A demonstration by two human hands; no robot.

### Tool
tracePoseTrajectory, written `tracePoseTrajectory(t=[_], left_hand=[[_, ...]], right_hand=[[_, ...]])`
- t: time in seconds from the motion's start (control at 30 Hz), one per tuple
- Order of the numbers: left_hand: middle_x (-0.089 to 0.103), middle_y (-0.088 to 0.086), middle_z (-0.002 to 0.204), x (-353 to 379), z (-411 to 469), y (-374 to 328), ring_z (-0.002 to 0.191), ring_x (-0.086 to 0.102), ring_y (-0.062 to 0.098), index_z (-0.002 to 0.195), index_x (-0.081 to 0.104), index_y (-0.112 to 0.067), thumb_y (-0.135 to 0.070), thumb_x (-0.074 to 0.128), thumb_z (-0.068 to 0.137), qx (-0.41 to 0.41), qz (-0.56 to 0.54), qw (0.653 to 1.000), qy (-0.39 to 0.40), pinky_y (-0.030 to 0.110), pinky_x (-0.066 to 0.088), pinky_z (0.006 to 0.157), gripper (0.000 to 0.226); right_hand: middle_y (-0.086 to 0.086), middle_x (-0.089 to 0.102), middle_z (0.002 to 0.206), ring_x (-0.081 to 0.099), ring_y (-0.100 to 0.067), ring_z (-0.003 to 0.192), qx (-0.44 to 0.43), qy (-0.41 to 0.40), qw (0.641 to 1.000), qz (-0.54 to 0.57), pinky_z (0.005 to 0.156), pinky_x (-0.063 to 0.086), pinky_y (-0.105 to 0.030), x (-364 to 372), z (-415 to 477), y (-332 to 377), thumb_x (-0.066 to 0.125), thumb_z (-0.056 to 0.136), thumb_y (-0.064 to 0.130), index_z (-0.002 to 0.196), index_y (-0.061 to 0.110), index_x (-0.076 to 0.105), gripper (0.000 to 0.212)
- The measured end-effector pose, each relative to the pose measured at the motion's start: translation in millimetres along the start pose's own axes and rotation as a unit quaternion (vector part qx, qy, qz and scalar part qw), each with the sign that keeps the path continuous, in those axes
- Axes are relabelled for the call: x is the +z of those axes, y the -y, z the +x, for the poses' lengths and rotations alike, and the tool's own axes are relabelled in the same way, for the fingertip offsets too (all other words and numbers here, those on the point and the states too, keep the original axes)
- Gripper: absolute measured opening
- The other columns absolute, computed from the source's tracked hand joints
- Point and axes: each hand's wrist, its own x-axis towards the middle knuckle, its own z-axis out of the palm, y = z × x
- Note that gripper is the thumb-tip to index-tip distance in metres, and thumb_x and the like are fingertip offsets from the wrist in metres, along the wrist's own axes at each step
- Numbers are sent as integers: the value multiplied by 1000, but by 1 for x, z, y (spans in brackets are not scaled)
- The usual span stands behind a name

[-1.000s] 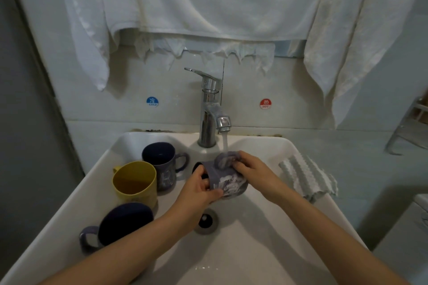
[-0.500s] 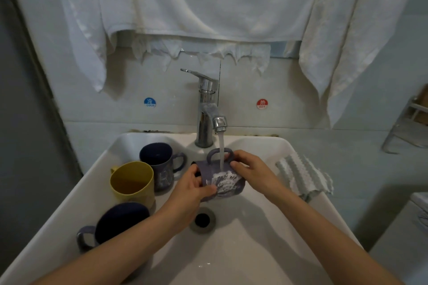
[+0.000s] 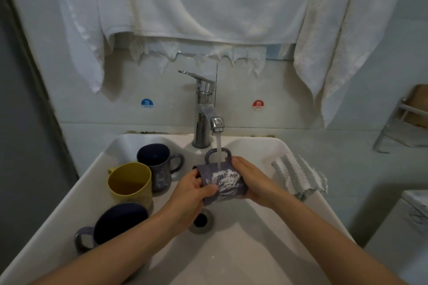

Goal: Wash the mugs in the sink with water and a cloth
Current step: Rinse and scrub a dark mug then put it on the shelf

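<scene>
Lying on its side under the tap's [image 3: 203, 111] stream [image 3: 218, 148], handle up, the mug [image 3: 225, 184] hangs over the sink [image 3: 254, 250] near the drain [image 3: 201, 220]. The left hand [image 3: 191, 192] and right hand [image 3: 253, 180] curl round its two ends. Probably ceramic: stiff, breakable and slippery when wet, so gripping the body suits. A yellow mug [image 3: 129, 180] and two dark mugs [image 3: 157, 164] crowd the left; the cloth [image 3: 298, 176] lies on the right rim.

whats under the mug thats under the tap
The drain in the sink floor shows below the mug; the left hand covers part of its rim. The mug and right hand hide the basin behind them.
</scene>
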Motion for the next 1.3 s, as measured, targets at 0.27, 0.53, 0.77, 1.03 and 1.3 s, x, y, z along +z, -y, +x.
tracePoseTrajectory(t=[0.27,0.53,0.77,1.03,1.3], left_hand=[[60,3,122,4,-1,5,112,58,22,126,44,-21,-1,55,89,17,96,995,18,40,49,97,44],[63,9,111,13,5,-8,105,60,28,117,50,-13,16,53,82,22,92,995,-10,47,48,92,46],[63,13,114,8,15,-19,105,60,29,120,50,-9,16,51,82,33,44,998,-23,43,48,90,45],[62,19,103,5,4,-17,96,58,31,101,59,-9,11,46,87,22,79,997,5,43,47,86,28],[66,12,103,7,3,-18,98,62,27,107,57,-12,17,47,85,21,62,998,7,41,49,87,39]], right_hand=[[-6,65,109,62,-25,102,17,3,1000,17,87,53,-46,-2,2,1,43,99,33,112,25,57,21],[-1,55,121,51,-15,109,-81,-98,972,-197,97,36,-24,-11,4,7,32,102,30,132,13,49,38],[18,18,144,16,1,136,-294,-47,839,-455,107,3,-3,-11,-9,-9,39,96,3,146,18,27,54],[8,25,153,18,-3,141,-348,55,805,-478,115,15,-19,24,-23,-16,27,82,23,147,23,25,64],[4,33,151,30,-12,138,-307,-40,808,-501,107,9,-5,6,-23,-9,37,86,24,145,22,30,60]])
